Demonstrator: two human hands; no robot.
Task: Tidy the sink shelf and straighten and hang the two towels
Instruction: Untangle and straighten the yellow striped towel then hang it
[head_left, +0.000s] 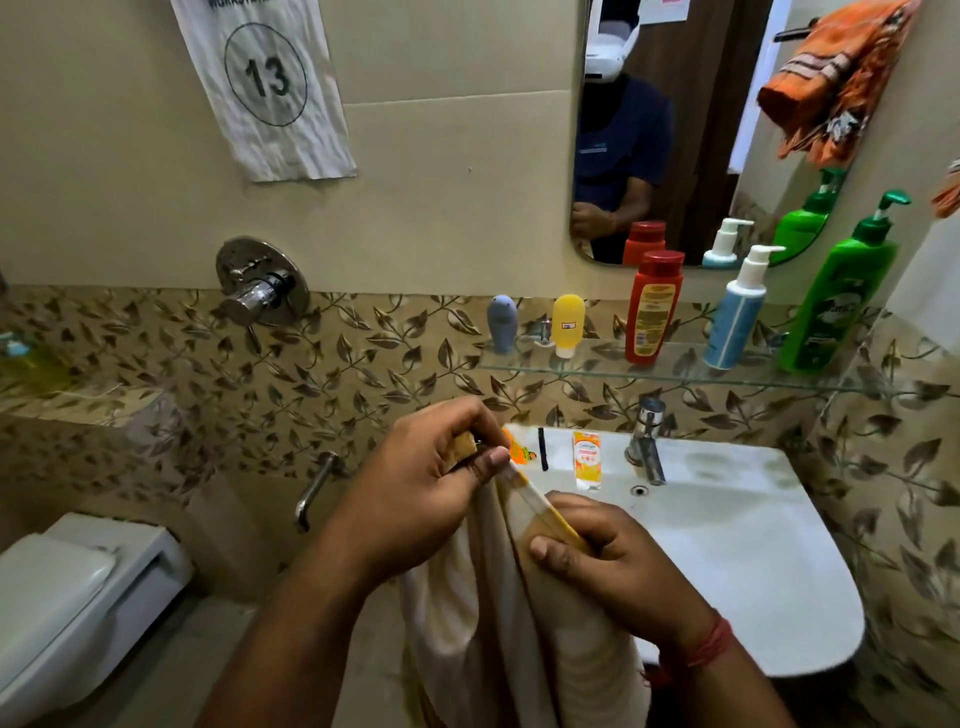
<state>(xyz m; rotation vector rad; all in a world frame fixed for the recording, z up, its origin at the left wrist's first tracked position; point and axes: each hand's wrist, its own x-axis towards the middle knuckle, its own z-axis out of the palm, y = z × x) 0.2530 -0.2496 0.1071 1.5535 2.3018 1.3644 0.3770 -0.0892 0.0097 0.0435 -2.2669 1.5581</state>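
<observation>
Cream cotton towel with a yellow border (493, 597), stretched between our hands before the white basin (753, 545).
Our left hand (431, 478) and right hand (597, 551) each pinch its top edge, held apart; its folds hang below.

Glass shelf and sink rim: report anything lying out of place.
Two small orange tubes and a black comb lie on the white sink's rim, not on the glass shelf with the upright bottles.
</observation>
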